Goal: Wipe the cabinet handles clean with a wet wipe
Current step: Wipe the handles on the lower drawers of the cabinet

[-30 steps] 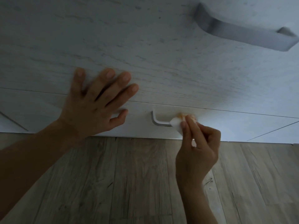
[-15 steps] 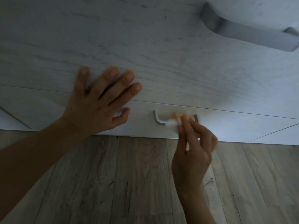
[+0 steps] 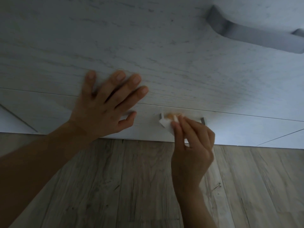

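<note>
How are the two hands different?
The left hand lies flat on the cabinet front with its fingers spread; the right hand has its fingers curled. The left hand holds nothing; the right hand pinches a white wet wipe. The left hand rests to the side of the lower handle; the right hand holds the wet wipe on that handle. Both hands are bare and reach to the same cabinet.

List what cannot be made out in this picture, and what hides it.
Lower handle: middle hidden, head view, behind the right hand and wet wipe.
Upper handle: right end cut off by the frame edge, head view.
Dirt on the wet wipe: too dim and blurred to tell.
</note>
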